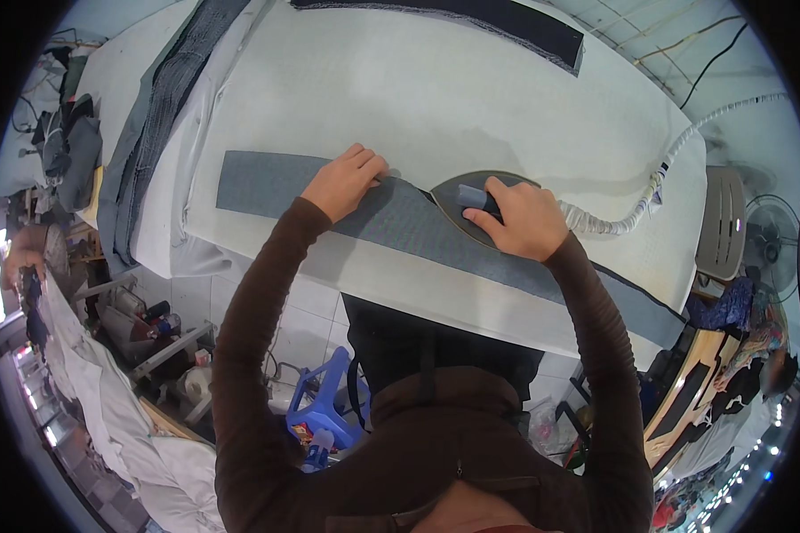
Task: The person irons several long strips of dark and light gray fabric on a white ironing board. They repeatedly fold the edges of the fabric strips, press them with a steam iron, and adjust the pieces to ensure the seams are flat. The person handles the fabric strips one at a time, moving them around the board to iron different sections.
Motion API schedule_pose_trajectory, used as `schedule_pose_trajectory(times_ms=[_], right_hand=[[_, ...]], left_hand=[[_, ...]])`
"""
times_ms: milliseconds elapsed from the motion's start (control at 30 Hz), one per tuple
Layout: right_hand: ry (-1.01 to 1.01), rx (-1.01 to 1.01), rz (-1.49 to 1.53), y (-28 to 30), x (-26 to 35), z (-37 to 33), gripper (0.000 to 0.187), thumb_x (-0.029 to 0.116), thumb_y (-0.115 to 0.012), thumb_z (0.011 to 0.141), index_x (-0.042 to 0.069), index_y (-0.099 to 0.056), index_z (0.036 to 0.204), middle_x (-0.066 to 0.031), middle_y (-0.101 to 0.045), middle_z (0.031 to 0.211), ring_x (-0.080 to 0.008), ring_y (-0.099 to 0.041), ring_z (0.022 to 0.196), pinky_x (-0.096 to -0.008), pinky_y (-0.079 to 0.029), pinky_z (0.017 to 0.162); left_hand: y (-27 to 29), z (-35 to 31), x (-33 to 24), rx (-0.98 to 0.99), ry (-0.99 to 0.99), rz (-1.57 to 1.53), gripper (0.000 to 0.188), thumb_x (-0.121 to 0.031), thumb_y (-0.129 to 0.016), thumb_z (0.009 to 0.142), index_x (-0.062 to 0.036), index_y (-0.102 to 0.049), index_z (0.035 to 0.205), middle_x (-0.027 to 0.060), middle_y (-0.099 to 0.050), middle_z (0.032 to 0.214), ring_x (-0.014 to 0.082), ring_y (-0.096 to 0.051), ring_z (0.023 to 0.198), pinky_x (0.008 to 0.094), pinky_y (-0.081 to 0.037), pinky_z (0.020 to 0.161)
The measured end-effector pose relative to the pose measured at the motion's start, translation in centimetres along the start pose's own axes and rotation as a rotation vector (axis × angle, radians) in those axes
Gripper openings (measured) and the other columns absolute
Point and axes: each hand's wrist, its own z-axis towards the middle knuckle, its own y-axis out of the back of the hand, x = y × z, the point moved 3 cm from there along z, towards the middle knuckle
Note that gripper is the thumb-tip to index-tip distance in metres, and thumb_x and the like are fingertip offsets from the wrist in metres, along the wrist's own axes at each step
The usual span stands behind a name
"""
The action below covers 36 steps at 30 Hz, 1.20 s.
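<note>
A long strip of grey-blue fabric [400, 224] lies along the near edge of the white-covered ironing table [347, 71]. My right hand [526, 218] is wrapped round the handle of an iron [460, 197], whose pointed tip faces left and whose plate rests over the strip. Left of the iron, my left hand [347, 182] is at the strip's upper edge with its fingers curled together. What those fingertips pinch, if anything, is hidden under the hand. From the iron a white wrapped hose [600, 222] runs off to the upper right.
A dark fabric strip [471, 22] lies at the table's far side. Layered grey cloth [169, 98] hangs over the left end. A fan [772, 244] and a grey plastic chair back [722, 222] stand at the right. Below the table is a blue stool [329, 400].
</note>
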Motion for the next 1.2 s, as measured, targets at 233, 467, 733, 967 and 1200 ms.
schedule_pose_trajectory(times_ms=[233, 467, 733, 967, 1200], right_hand=[[0.020, 0.012, 0.004, 0.0, 0.6, 0.6, 0.052, 0.055, -0.067, 0.102, 0.003, -0.065, 0.104, -0.0203, -0.070, 0.071, -0.0433, -0.070, 0.068, -0.0526, -0.055, 0.064], [0.065, -0.040, -0.001, -0.1, 1.3, 1.1, 0.053, 0.056, -0.067, 0.102, 0.003, -0.065, 0.103, -0.0204, -0.070, 0.070, -0.0431, -0.070, 0.066, -0.0524, -0.054, 0.061], [0.079, -0.020, 0.000, -0.4, 2.4, 2.2, 0.053, 0.056, -0.067, 0.102, 0.003, -0.065, 0.102, -0.0201, -0.069, 0.069, -0.0424, -0.070, 0.064, -0.0514, -0.055, 0.060], [0.081, -0.043, -0.035, -0.9, 3.4, 3.6, 0.054, 0.056, -0.065, 0.103, 0.002, -0.065, 0.100, -0.0191, -0.069, 0.068, -0.0409, -0.070, 0.063, -0.0497, -0.056, 0.059], [0.085, -0.031, -0.062, -1.1, 3.5, 4.1, 0.054, 0.056, -0.064, 0.104, 0.002, -0.064, 0.098, -0.0180, -0.069, 0.067, -0.0393, -0.070, 0.061, -0.0480, -0.055, 0.059]], left_hand=[[0.7, 0.2, 1.8, 0.039, -0.166, 0.056, 0.015, -0.001, -0.075, 0.086, -0.0022, -0.072, 0.101, 0.0080, -0.066, 0.107, 0.0286, -0.066, 0.099, 0.0386, -0.062, 0.081], [0.6, -1.5, 1.7, -0.052, -0.424, 0.275, 0.029, -0.004, -0.074, 0.083, -0.0010, -0.071, 0.112, 0.0074, -0.066, 0.110, 0.0250, -0.067, 0.101, 0.0361, -0.063, 0.081], [-0.5, -1.9, 1.9, -0.080, -0.487, 0.337, 0.028, -0.007, -0.074, 0.083, -0.0017, -0.069, 0.111, 0.0074, -0.064, 0.112, 0.0248, -0.066, 0.103, 0.0364, -0.063, 0.084], [-0.3, -2.0, 2.4, -0.073, -0.427, 0.327, 0.025, -0.008, -0.072, 0.088, -0.0057, -0.069, 0.113, 0.0051, -0.066, 0.117, 0.0246, -0.065, 0.109, 0.0381, -0.057, 0.094], [0.5, -3.0, 2.5, -0.109, -0.195, 0.264, 0.021, -0.010, -0.068, 0.091, -0.0111, -0.066, 0.112, 0.0017, -0.065, 0.116, 0.0213, -0.063, 0.109, 0.0360, -0.055, 0.092]])
